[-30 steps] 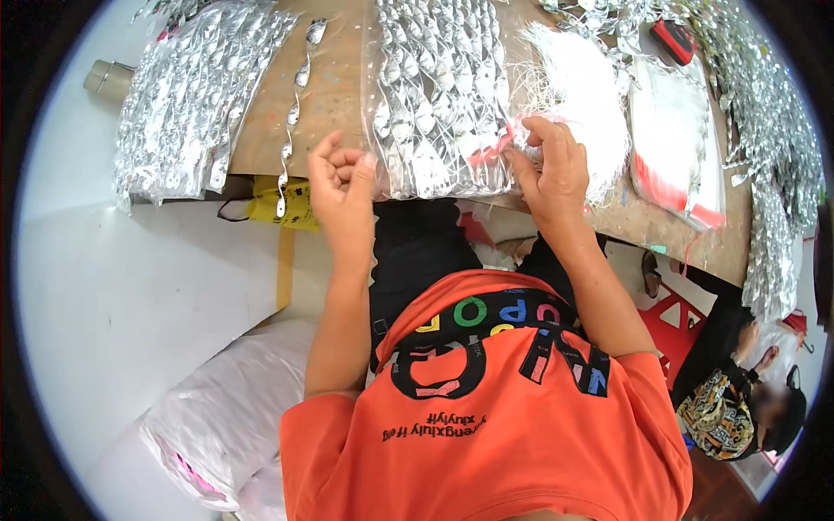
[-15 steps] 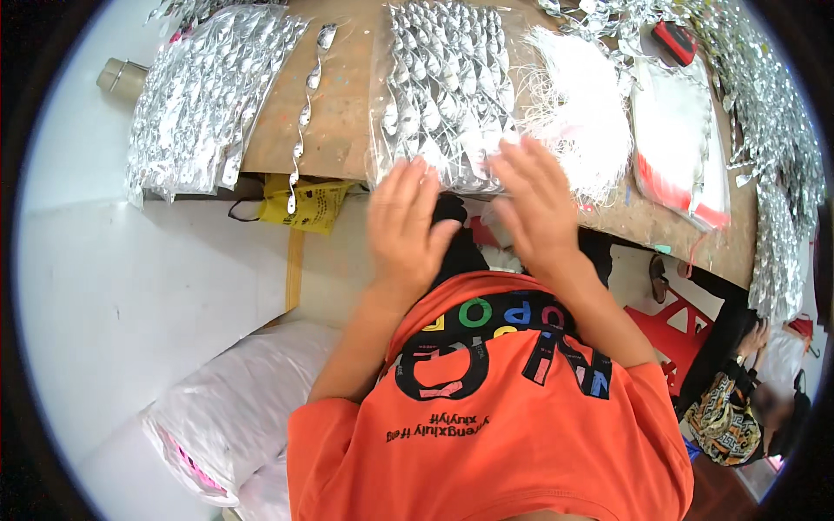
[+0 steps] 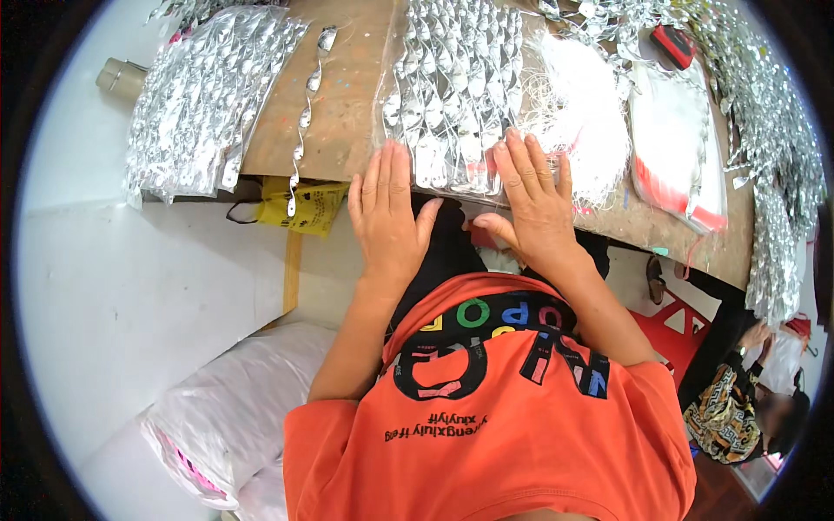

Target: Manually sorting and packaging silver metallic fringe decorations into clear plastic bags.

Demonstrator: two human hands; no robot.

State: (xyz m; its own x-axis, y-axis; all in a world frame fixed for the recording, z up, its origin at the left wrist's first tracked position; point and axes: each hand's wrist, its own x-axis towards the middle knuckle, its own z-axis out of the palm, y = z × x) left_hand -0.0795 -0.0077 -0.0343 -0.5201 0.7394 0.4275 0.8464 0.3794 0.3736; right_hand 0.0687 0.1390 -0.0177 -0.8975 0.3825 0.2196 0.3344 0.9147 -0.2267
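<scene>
A clear bag of twisted silver strands (image 3: 456, 87) lies on the brown worktable (image 3: 347, 113), its near end at the table's front edge. My left hand (image 3: 387, 213) is at the bag's near left corner, palm down with fingers stretched out. Opposite it, my right hand (image 3: 539, 200) has its fingers spread at the near right corner. Both hands hold nothing. To the left of the bag, one loose silver strand (image 3: 304, 117) runs down over the table edge. A heap of white strings (image 3: 578, 122) lies right of the bag.
Filled bags of silver strands (image 3: 213, 100) cover the table's left end. Red-edged clear bags (image 3: 678, 139), a red tape measure (image 3: 672, 47) and hanging silver strands (image 3: 773, 191) are at right. Below are a yellow bag (image 3: 304, 207), a white wrapped bundle (image 3: 239, 399) and another person (image 3: 725, 412).
The bag of strands has shifted slightly right and lies straighter. My left hand has moved a little left and down, and both hands are spread flatter at the bag's near corners.
</scene>
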